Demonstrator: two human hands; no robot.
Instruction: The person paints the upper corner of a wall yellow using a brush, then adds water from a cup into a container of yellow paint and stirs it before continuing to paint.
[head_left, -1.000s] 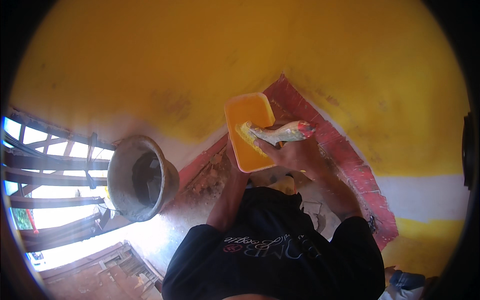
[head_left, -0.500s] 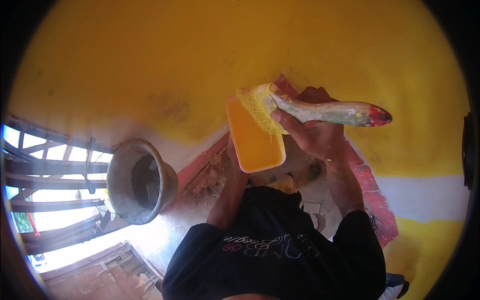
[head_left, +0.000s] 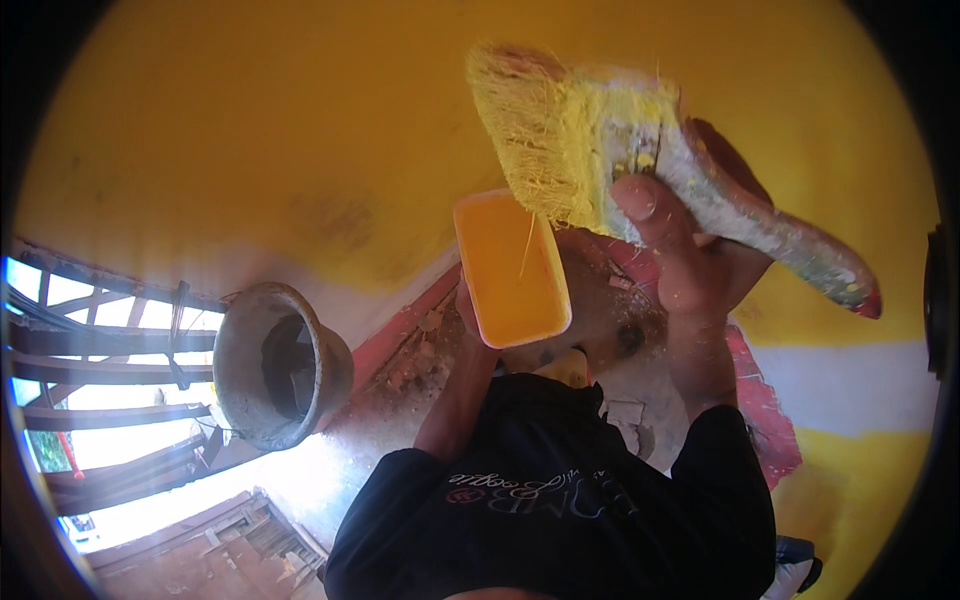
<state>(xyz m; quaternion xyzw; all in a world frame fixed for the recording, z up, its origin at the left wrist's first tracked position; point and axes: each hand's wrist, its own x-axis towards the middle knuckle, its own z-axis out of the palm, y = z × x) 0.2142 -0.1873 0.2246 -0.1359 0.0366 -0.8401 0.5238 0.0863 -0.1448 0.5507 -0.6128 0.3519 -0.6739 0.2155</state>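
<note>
My right hand point(head_left: 690, 240) grips a wide paintbrush point(head_left: 630, 130) near its ferrule, thumb pressed on the paint-smeared side. Yellow paint coats the frayed bristles, which point left and up, and the worn handle runs down to the right, ending in a red tip. Below the bristles, a rectangular tub point(head_left: 568, 310) of orange-yellow paint is held in my left hand point(head_left: 468, 305). Most of that hand is hidden behind the tub, its fingers out of sight. The brush is raised above the paint, bristles up near the yellow wall point(head_left: 280, 120).
At the left a grey, crusted bucket point(head_left: 325, 370) stands beside a slatted window opening point(head_left: 110, 365) with bright light behind it. A red band point(head_left: 400, 325) runs along the wall's foot. Rubble lies on the floor point(head_left: 395, 385). A white strip point(head_left: 850, 385) crosses the wall at right.
My right hand has lifted the paintbrush up and to the right, off the tub's far rim, and it now looks larger. The tub and my left hand have hardly moved.
</note>
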